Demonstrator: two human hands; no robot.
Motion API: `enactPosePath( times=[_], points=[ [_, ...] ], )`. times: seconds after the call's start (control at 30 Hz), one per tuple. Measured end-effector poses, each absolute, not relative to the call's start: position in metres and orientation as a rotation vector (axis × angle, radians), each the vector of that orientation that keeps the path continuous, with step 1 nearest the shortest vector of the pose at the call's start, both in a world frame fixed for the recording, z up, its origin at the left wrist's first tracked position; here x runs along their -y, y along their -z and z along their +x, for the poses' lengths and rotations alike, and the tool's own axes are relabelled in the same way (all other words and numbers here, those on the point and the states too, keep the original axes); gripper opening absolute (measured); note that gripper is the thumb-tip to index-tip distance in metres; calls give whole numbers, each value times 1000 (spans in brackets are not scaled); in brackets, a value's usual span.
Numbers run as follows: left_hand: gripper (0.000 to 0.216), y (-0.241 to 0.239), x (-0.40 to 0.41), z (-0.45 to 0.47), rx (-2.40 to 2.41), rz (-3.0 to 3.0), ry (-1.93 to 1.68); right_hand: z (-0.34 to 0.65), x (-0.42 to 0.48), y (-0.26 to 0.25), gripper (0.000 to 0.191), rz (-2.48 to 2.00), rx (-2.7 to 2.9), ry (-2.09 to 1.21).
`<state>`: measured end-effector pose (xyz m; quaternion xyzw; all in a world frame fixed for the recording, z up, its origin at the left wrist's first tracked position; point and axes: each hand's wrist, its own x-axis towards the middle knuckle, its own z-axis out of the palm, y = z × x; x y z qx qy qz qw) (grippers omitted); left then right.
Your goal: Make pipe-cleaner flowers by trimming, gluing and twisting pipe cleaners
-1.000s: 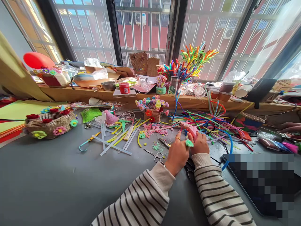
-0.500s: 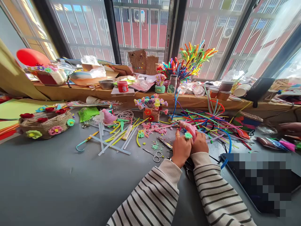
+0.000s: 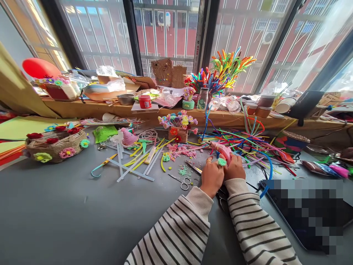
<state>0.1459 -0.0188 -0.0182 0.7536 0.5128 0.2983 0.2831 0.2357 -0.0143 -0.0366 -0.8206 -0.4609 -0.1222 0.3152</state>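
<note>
Both of my hands are close together above the table, right of centre. My left hand [image 3: 212, 176] has its fingers closed on a small mint-green fuzzy flower [image 3: 221, 162]. Beside it, my right hand [image 3: 235, 168] is wrapped around a pink hot glue gun [image 3: 224, 151], its front end pointing away to the left. The flower is close against the glue gun; whether they touch is hard to tell. Small scissors [image 3: 182, 181] lie left of my left hand. Another pair, pointed scissors [image 3: 193, 167], is partly hidden under my hands.
Clear glue sticks [image 3: 132, 167] and pink fuzzy scraps [image 3: 179, 151] lie to the left. Colourful pipe cleaners [image 3: 248, 141] spread behind my hands. A flower-trimmed basket [image 3: 55, 147] stands far left, a small flower box [image 3: 178, 134] at the back, a tablet [image 3: 303, 221] at right.
The view has shifted slightly. My hands keep nearly the same place and grip, with the green flower a touch lower beside the glue gun. A person's hand at the far right edge has left the view.
</note>
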Motion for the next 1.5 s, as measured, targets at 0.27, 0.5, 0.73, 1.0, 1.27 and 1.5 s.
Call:
enactPosePath(
  times=[0.27, 0.5, 0.73, 1.0, 1.27, 1.5],
  points=[
    [35, 15, 20, 149, -1463, 1937, -865, 240, 12, 43, 46, -2137, 1265, 336],
    [31, 17, 9, 151, -1292, 1867, -989, 239, 13, 43, 45, -2102, 1261, 380],
    [32, 19, 12, 151, -1282, 1867, -1011, 245, 10, 45, 47, -2118, 1269, 330],
    [30, 16, 22, 146, -1323, 1944, -974, 245, 10, 46, 50, -2045, 1217, 363],
    [30, 16, 23, 140, -1495, 2126, -836, 241, 14, 42, 52, -1946, 1134, 376],
    [34, 14, 24, 138, -1478, 2156, -702, 243, 14, 42, 55, -1917, 1100, 319]
  ],
)
